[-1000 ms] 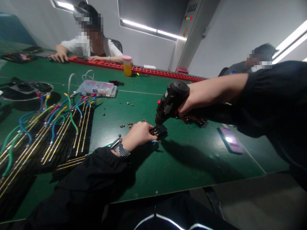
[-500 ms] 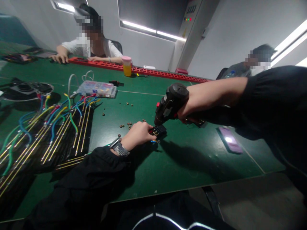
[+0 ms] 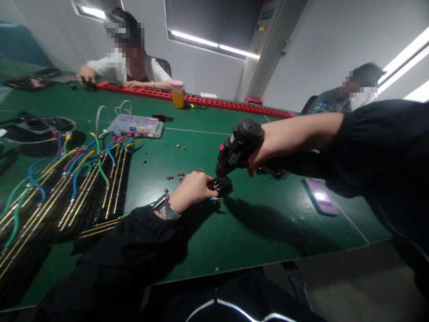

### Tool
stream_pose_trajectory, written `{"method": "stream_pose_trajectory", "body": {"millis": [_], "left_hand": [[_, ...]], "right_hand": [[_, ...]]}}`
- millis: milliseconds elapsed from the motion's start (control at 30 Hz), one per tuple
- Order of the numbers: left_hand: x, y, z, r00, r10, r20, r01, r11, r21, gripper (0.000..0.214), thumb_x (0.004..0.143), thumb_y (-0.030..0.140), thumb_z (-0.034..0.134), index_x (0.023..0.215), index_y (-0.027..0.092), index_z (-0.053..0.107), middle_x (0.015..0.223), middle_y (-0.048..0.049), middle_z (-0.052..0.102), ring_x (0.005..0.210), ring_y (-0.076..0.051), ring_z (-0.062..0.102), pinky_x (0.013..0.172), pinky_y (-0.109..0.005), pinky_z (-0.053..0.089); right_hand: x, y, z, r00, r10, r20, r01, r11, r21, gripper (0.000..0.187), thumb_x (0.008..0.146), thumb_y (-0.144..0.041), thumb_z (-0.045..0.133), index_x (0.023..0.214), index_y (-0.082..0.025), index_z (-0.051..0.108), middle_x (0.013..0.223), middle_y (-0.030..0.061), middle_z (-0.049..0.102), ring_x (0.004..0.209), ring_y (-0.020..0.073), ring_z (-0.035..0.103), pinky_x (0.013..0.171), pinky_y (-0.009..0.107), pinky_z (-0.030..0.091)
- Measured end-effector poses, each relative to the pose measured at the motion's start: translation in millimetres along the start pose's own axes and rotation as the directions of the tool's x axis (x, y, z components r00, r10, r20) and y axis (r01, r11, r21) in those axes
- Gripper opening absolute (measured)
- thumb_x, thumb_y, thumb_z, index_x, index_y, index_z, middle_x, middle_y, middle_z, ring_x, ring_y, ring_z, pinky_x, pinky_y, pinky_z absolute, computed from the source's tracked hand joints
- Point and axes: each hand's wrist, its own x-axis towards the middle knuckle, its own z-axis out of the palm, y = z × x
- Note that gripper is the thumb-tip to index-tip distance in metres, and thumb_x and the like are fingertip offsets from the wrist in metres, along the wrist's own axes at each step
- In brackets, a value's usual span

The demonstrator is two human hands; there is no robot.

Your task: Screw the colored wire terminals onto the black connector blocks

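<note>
In the middle of the green table my left hand (image 3: pixel 192 190) is closed on a small black terminal block (image 3: pixel 225 184) with brass-coloured contacts. My right hand (image 3: pixel 263 154) grips a black power screwdriver (image 3: pixel 239 145) by its handle, nose pointing down. The tool's tip meets the block's top, or hangs just over it; I cannot tell which. Short blue and yellow wire ends (image 3: pixel 216 199) stick out beside my left fingertips. Several small brass screws (image 3: pixel 181 174) lie scattered just beyond my left hand.
Black strips with brass bars and coloured wires (image 3: pixel 83 183) cover the left. Behind them stands a clear parts box (image 3: pixel 134 125). A pink-lidded jar (image 3: pixel 177 95) stands by a long red slotted strip (image 3: pixel 228 105). A phone (image 3: pixel 321 197) lies at right. Two people sit across.
My hands, the screwdriver and the block stay almost in place. The person across at left has shifted a hand slightly, with a dark object now visible under it.
</note>
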Motion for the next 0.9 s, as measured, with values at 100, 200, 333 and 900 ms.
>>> {"method": "stream_pose_trajectory", "body": {"millis": [100, 200, 333, 900], "left_hand": [[-0.2, 0.0, 0.3, 1.000, 0.003, -0.001, -0.003, 1.000, -0.007, 0.030, 0.080, 0.048, 0.069, 0.091, 0.023, 0.081, 0.072, -0.0061, 0.072, 0.062, -0.020, 0.061, 0.057, -0.029, 0.030], [-0.4, -0.3, 0.6, 1.000, 0.009, -0.012, -0.009, 1.000, 0.000, 0.030, 0.080, 0.049, 0.070, 0.090, 0.022, 0.081, 0.073, -0.0066, 0.073, 0.063, -0.020, 0.061, 0.058, -0.029, 0.031], [-1.0, -0.7, 0.2, 1.000, 0.018, 0.002, -0.018, 1.000, -0.012, 0.029, 0.080, 0.048, 0.070, 0.090, 0.021, 0.080, 0.072, -0.0057, 0.072, 0.061, -0.018, 0.060, 0.058, -0.029, 0.030], [-2.4, -2.6, 0.9, 1.000, 0.029, 0.005, -0.029, 0.998, -0.050, 0.028, 0.080, 0.045, 0.070, 0.089, 0.021, 0.079, 0.074, -0.0045, 0.073, 0.062, -0.017, 0.061, 0.057, -0.028, 0.030]], "right_hand": [[-1.3, 1.6, 2.2, 0.999, -0.006, -0.042, 0.007, 1.000, 0.025, 0.037, 0.077, -0.032, 0.080, 0.111, -0.021, 0.069, 0.097, 0.0044, 0.075, 0.074, 0.0191, 0.070, 0.055, 0.024, 0.057], [-2.1, 1.9, 3.7, 0.999, -0.025, -0.032, 0.026, 0.999, 0.032, 0.027, 0.078, -0.028, 0.077, 0.103, -0.020, 0.069, 0.092, 0.0032, 0.073, 0.071, 0.0177, 0.069, 0.055, 0.025, 0.057], [-1.8, -2.8, 4.0, 0.997, -0.056, -0.044, 0.055, 0.998, -0.022, 0.021, 0.075, -0.022, 0.076, 0.095, -0.020, 0.070, 0.084, -0.0003, 0.071, 0.068, 0.0163, 0.067, 0.055, 0.023, 0.055], [-6.4, 5.9, 15.9, 0.987, -0.155, -0.038, 0.159, 0.978, 0.135, 0.016, 0.074, -0.017, 0.076, 0.089, -0.015, 0.073, 0.080, -0.0004, 0.073, 0.058, 0.0119, 0.065, 0.046, 0.019, 0.052]]}}
